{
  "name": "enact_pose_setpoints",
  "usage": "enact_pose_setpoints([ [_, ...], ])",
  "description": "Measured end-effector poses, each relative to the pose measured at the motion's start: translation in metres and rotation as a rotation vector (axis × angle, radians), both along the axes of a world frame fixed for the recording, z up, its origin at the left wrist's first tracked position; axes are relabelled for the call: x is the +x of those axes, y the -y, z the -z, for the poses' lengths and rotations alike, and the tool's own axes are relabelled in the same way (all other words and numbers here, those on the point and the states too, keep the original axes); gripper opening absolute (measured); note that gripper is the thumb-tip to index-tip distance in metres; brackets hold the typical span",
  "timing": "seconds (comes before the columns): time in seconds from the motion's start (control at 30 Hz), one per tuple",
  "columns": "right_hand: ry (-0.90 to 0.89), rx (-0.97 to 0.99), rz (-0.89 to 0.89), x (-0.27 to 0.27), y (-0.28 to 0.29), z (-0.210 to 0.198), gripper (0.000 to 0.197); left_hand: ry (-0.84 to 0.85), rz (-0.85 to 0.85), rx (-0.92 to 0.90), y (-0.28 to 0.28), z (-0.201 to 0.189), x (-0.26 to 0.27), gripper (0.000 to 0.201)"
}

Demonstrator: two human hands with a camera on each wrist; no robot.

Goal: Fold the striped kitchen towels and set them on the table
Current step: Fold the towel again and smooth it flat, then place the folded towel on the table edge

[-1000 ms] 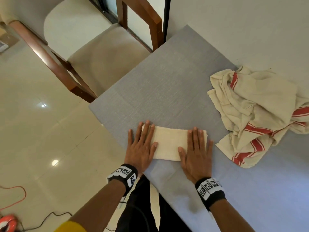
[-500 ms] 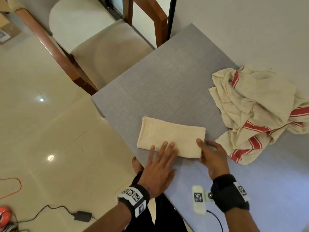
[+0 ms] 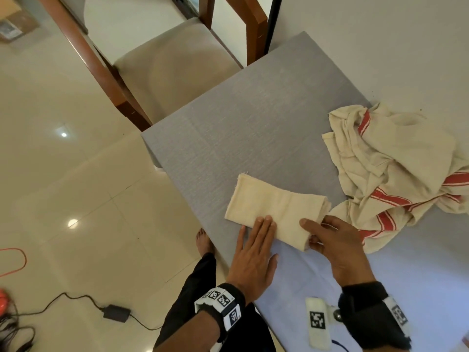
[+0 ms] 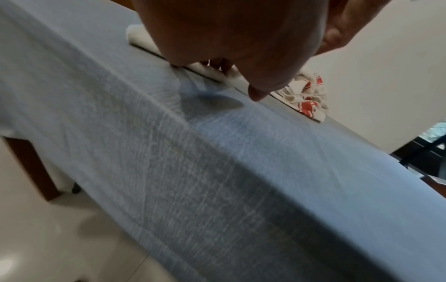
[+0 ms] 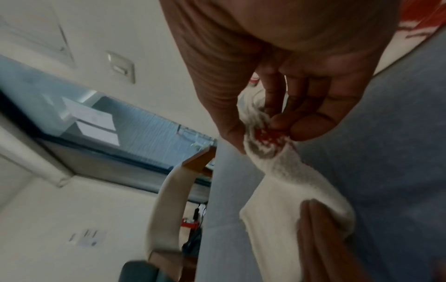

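A folded cream towel (image 3: pixel 276 207) lies on the grey table (image 3: pixel 253 128) near its front edge. My left hand (image 3: pixel 256 246) lies flat, its straight fingertips pressing the towel's near edge. My right hand (image 3: pixel 330 240) pinches the towel's right end, thumb on top and fingers underneath, lifting that end slightly. In the right wrist view the right hand (image 5: pixel 267 131) holds the towel (image 5: pixel 289 190) where a red stripe shows. The left wrist view has the left hand (image 4: pixel 231 47) above the towel (image 4: pixel 142 40). A crumpled heap of red-striped towels (image 3: pixel 396 168) lies at the right.
A wooden chair with a beige seat (image 3: pixel 175 67) stands beyond the table's far left corner. A white wall (image 3: pixel 380 47) borders the table's far side. The tiled floor (image 3: pixel 63 186) lies left, with a black power adapter and cable (image 3: pixel 115 312).
Both hands left their flat press on top of the towel. The left hand slid to the near edge. The right hand went to the right end and took hold of it.
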State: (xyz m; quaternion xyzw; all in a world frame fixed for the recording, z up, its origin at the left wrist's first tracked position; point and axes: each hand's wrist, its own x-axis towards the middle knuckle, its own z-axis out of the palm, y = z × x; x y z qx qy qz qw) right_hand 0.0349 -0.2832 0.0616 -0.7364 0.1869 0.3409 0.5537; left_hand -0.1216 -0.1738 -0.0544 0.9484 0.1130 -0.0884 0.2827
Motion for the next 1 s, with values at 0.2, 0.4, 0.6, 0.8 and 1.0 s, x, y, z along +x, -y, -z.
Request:
enact_pose_setpoints([
  [0.2,0.114,-0.004,-0.139,-0.034,-0.082,0.010,0.022,0.051,0.059,0.030,-0.008,0.009,-0.008,0.059],
  [0.4,0.184,-0.128,-0.133,-0.043,-0.136,0.044,0.025,0.264,-0.092,0.143,-0.025,0.013,-0.008,0.089],
  [0.6,0.247,-0.226,-0.183,-0.041,-0.147,0.063,0.027,0.284,0.048,0.116,-0.037,0.027,-0.016,0.072],
  [0.8,0.244,-0.137,-0.287,-0.032,-0.129,0.060,0.026,0.358,-0.052,0.021,-0.097,-0.014,-0.033,0.023],
  [1.0,1.090,-0.398,-0.573,-0.044,-0.098,0.084,0.032,0.348,-0.005,0.075,-0.122,-0.028,0.038,0.044],
])
